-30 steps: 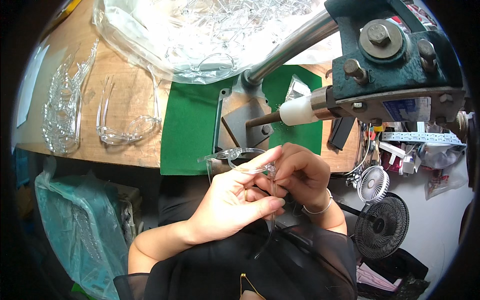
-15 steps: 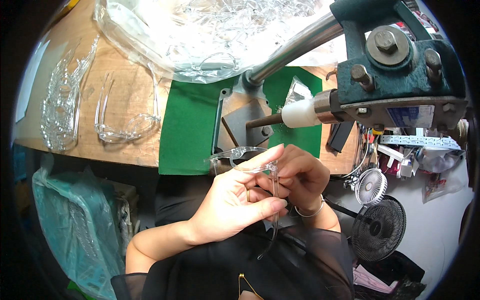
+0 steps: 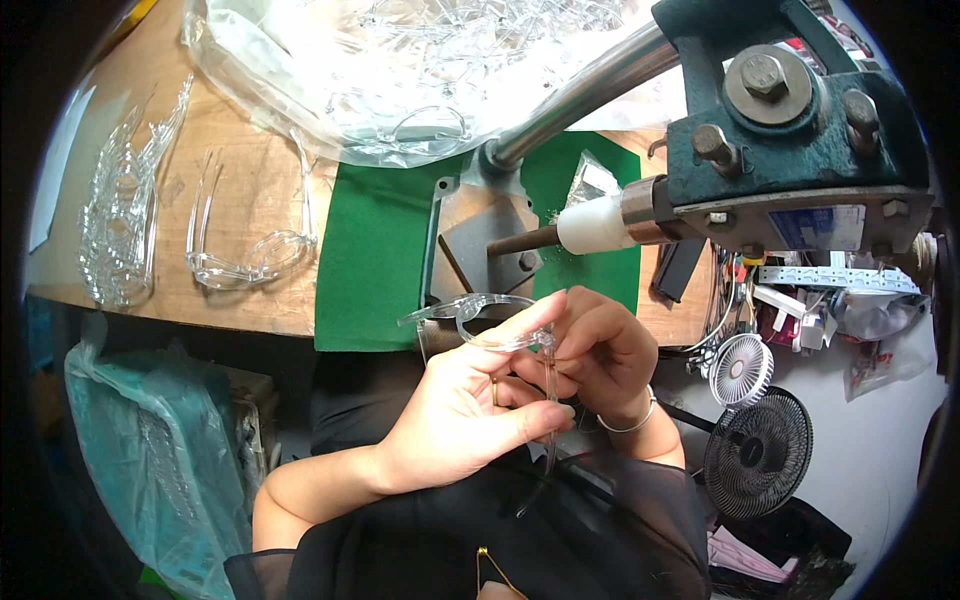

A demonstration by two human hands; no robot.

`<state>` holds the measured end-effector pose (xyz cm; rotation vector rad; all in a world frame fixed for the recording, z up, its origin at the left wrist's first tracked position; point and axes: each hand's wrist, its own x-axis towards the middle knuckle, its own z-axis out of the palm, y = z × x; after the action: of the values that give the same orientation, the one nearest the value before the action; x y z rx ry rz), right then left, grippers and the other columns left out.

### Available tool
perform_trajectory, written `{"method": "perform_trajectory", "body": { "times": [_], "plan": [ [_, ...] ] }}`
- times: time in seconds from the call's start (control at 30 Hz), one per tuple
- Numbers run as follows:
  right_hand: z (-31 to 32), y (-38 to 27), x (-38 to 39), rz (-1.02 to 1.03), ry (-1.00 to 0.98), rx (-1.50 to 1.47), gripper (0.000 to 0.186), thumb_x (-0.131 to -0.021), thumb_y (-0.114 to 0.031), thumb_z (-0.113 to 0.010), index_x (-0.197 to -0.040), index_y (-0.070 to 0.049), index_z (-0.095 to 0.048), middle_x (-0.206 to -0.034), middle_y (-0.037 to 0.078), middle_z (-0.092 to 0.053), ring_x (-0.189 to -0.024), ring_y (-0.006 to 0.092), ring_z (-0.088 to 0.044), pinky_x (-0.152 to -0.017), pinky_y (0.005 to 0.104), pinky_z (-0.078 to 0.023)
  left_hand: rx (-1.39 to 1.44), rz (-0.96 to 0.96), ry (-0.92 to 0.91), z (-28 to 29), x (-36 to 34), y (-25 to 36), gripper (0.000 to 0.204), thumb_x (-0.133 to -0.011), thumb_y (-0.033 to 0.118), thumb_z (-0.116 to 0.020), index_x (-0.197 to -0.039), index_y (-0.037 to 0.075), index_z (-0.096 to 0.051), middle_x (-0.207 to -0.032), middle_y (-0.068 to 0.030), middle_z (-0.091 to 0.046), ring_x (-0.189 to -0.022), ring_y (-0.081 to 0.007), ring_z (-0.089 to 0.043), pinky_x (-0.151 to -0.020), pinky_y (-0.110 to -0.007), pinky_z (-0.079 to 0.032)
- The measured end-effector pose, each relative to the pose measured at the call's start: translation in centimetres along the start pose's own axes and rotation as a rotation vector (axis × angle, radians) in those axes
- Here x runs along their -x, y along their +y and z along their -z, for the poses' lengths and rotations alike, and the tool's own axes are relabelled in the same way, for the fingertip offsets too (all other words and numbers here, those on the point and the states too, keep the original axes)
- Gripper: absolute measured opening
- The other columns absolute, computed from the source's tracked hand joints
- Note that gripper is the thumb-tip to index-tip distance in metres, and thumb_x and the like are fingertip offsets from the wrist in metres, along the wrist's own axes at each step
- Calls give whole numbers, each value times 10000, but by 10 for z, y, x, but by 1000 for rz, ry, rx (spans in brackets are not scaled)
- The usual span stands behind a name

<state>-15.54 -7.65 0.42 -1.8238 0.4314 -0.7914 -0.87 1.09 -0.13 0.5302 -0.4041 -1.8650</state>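
Clear plastic, one glasses frame [image 3: 545, 341] is clamped in two hands' [image 3: 445, 405] fingers [image 3: 528, 423] near one green machine [image 3: 800, 150]

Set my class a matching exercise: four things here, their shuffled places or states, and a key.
1. Clear plastic glasses frame lowest in view
2. Green rectangular mat
3. Small round white fan
4. Large translucent plastic bag

A. Under the grey metal press base
B. Holding many clear frames
C. Between left hand and right hand
D. Pictured above a larger black fan

Pairs: 1-C, 2-A, 3-D, 4-B
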Motion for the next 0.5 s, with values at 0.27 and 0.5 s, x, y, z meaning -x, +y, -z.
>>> {"method": "perform_trajectory", "body": {
  "times": [0.27,0.5],
  "plan": [
    [-3,1,9,-37,69,-15,122,-741,-25,-629,-823,-27,-538,-761,70,-555,-647,153,-510,-572,241,-400,22,29,17,-1,2,0,725,-725,-87,-612,-1329,42,-231,-893,-106,-571,-783,-188,-606,-728,-288,-508],
    [-10,4,12,80,166,95,107,-743,-34,-630,-810,-23,-547,-715,68,-565,-630,169,-525,-570,260,-421,129,72,-3,-3,1,2,750,-715,-96,-617,-1336,69,-231,-894,-107,-568,-824,-180,-591,-719,-286,-504]
  ]
}}
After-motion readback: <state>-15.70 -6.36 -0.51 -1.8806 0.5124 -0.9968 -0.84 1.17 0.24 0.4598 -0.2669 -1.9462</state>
